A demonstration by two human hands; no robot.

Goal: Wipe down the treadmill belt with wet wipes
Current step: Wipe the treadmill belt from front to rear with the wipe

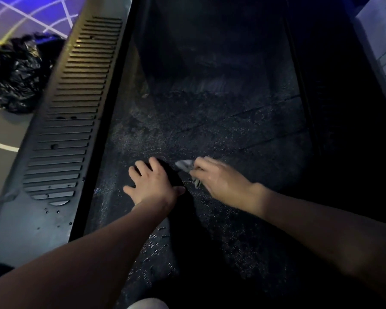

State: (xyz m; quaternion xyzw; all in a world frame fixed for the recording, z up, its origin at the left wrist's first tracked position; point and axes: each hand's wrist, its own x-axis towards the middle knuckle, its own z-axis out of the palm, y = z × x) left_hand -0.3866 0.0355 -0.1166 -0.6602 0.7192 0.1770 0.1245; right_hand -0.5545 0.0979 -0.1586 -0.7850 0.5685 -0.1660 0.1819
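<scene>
Head view: the treadmill belt (210,121) runs dark and speckled up the middle of the frame, with a paler smeared patch farther up its length. The left hand (153,182) lies palm down on the belt, its grip spread, fingers straight and apart. Just beside it on the belt is the right hand (218,177), its grip pinched round a crumpled wet wipe (184,164). The pale wad sticks out past the fingers and touches the belt surface. Left of the belt lies the ribbed side rail (71,112), with droplets (54,216) on its near end. Beyond the rail, well away from the belt, a black bin bag (20,74) sits on the line-marked floor (0,163).
</scene>
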